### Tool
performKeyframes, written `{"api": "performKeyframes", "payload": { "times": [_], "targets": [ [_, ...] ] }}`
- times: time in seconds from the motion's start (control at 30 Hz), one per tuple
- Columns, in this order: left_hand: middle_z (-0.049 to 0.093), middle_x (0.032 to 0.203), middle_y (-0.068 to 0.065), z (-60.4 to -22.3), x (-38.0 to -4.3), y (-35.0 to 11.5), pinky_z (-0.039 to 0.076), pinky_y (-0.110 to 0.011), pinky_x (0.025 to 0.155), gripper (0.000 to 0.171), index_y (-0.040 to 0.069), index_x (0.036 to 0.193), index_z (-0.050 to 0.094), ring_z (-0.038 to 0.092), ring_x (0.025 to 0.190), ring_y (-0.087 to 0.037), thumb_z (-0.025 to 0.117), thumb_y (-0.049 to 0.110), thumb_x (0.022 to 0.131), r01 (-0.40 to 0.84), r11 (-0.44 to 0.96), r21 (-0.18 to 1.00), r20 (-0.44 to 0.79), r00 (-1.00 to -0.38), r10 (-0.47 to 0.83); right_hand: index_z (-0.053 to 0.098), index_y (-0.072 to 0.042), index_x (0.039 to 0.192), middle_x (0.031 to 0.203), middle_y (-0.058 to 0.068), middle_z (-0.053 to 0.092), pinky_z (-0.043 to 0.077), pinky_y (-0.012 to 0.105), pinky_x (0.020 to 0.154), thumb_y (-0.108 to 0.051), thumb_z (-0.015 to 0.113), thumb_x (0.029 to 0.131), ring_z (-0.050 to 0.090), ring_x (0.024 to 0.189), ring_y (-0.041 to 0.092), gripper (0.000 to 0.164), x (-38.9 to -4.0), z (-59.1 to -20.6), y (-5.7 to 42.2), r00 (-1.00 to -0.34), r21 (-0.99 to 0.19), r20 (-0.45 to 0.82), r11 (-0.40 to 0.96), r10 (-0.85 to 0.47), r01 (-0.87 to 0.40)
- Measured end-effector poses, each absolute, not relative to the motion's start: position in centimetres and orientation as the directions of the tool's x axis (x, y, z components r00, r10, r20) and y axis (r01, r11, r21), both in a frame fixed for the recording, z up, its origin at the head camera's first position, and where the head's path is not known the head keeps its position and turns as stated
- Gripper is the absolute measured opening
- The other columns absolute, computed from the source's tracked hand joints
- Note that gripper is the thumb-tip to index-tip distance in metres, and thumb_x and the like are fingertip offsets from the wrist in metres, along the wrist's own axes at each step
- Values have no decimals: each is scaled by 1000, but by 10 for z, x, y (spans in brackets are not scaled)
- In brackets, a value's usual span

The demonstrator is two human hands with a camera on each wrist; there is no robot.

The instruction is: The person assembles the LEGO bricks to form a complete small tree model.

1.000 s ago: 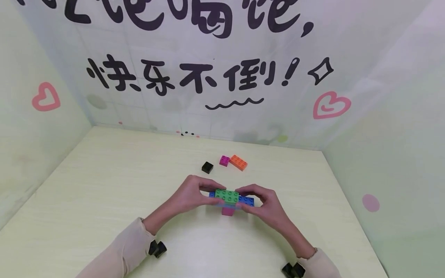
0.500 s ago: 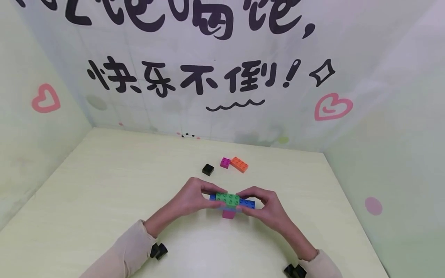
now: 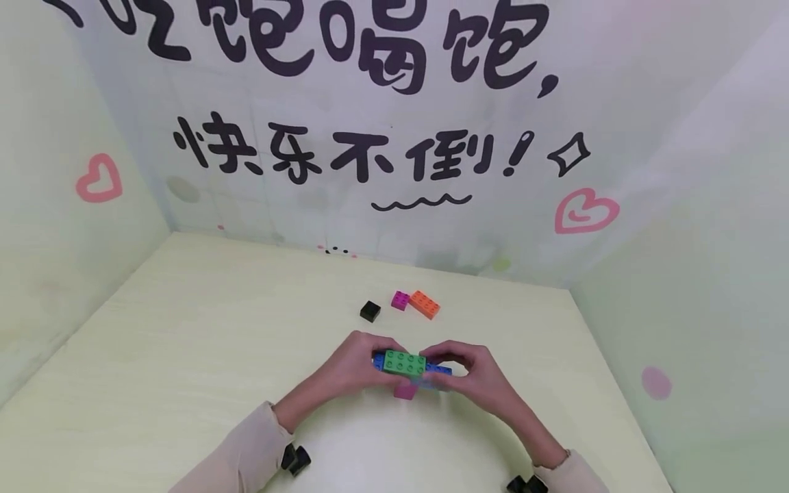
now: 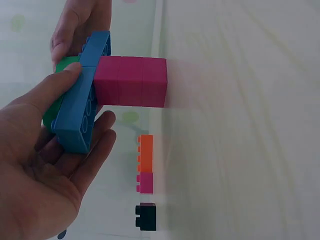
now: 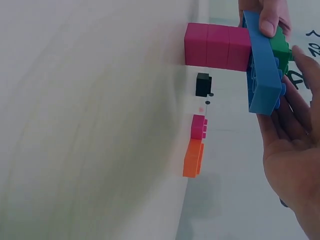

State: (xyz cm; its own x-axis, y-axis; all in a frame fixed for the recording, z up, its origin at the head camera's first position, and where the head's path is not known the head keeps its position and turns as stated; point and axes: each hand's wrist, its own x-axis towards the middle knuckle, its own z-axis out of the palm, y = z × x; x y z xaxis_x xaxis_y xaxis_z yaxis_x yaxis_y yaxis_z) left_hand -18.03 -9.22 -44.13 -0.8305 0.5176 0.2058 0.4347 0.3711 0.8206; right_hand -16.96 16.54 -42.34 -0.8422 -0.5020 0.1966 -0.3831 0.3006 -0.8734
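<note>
Building bricks form a T-shaped stack between both hands. Its stem is three magenta bricks (image 4: pixel 131 81), one on another. Across the top lie two blue bricks (image 5: pixel 265 87) end to end, and a green brick (image 3: pixel 405 363) spans their joint with its studs up. From the left side my left hand (image 3: pixel 354 366) grips the top layers, thumb along the near face of the blue and green bricks, fingers behind. My right hand (image 3: pixel 477 370) holds the other end, its thumb in front and index finger at the green brick's far corner. The magenta stem shows below the hands.
Beyond the hands, a black brick (image 3: pixel 370 311), a small magenta brick (image 3: pixel 400 300) and an orange brick (image 3: pixel 425 305) lie on the pale table (image 3: pixel 234 308). A printed back wall (image 3: pixel 345 219) and side walls (image 3: pixel 690 308) enclose it. Black wrist cameras (image 3: pixel 296 460) hang under the sleeves.
The head view has tilted up slightly, so everything sits lower in the picture. Both hands stay on the stack; the left fingers have shifted a little to the right along it.
</note>
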Motion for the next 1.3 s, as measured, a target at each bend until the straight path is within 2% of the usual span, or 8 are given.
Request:
{"api": "performKeyframes", "payload": {
  "times": [0.27,0.4,0.47,0.57,0.67,0.87,1.0,1.3],
  "targets": [
    [67,87,19,-436,-175,-98,50,-24,67,38,21,101,75,60,77,-4,87,42,71,404,401,822,146,-830,538,69,-3,114,110,10,70,51,45,89,-8,74,88,67,98,25,27,-209,-423,142,-817,-822,262,324,-513,-467],
    [66,85,21,-437,-174,-97,49,-23,67,39,22,100,75,60,75,-3,87,45,71,402,400,823,132,-821,555,70,-5,114,109,9,70,52,41,89,-13,75,88,67,97,21,28,-234,-423,126,-810,-807,252,347,-530,-478],
    [66,84,22,-437,-175,-96,49,-22,66,38,21,100,76,59,74,-2,87,44,71,417,399,816,142,-815,562,70,-7,115,111,10,70,52,44,91,-17,76,87,67,99,23,30,-246,-423,117,-805,-807,232,354,-546,-473],
    [66,82,22,-436,-174,-96,48,-21,65,38,20,99,76,59,73,-1,87,43,71,423,405,810,142,-813,564,69,-8,118,115,15,68,48,53,92,-19,77,87,64,102,32,34,-264,-428,104,-793,-811,197,358,-577,-462],
    [65,81,23,-436,-174,-95,47,-20,64,39,19,100,77,58,72,0,87,43,71,416,416,809,129,-814,566,67,-8,121,118,17,66,49,55,91,-18,79,85,62,106,37,40,-278,-436,93,-787,-799,160,390,-595,-457],
    [63,78,24,-437,-173,-97,45,-19,61,41,20,99,77,56,68,2,87,46,70,429,430,794,135,-815,564,64,-6,126,123,11,65,49,48,94,-19,82,81,61,112,27,50,-292,-453,78,-791,-762,77,476,-607,-439],
    [62,77,25,-435,-174,-102,45,-18,59,42,20,100,77,55,67,3,87,46,69,442,427,789,155,-815,558,64,-10,128,124,2,65,47,42,98,-18,83,80,60,112,18,52,-298,-458,67,-792,-739,28,520,-610,-427],
    [64,79,24,-434,-178,-106,46,-18,60,41,18,100,77,56,68,3,88,43,70,435,402,806,167,-817,551,66,-12,124,117,-3,66,48,38,97,-14,81,82,61,107,16,45,-304,-464,61,-797,-718,40,538,-602,-442]
  ]
}}
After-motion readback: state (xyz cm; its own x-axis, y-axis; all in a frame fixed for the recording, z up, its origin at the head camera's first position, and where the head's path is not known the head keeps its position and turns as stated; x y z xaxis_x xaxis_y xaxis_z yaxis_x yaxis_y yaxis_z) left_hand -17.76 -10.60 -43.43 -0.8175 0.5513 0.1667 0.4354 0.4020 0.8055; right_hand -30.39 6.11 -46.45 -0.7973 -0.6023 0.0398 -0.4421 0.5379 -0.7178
